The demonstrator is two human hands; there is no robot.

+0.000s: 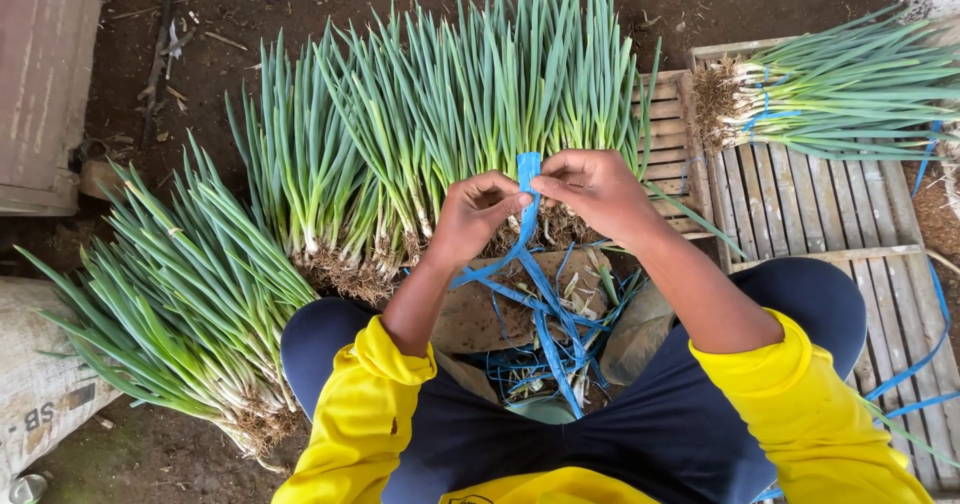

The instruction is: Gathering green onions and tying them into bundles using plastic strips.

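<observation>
My left hand (478, 214) and my right hand (592, 192) meet in front of me, both pinching a blue plastic strip (528, 179) that stands up between the fingertips. The strip trails down into a tangle of blue strips (545, 339) between my knees. Just beyond my hands lies a wide pile of green onions (450, 114) with white stems and rooty ends toward me. My sleeves are yellow and my trousers dark blue.
Another heap of green onions (185, 304) lies at my left on the dirt. A bundle tied with blue strip (830, 89) rests on a wooden slatted pallet (800, 204) at right. A white sack (35, 384) sits at the lower left, a board (45, 74) at upper left.
</observation>
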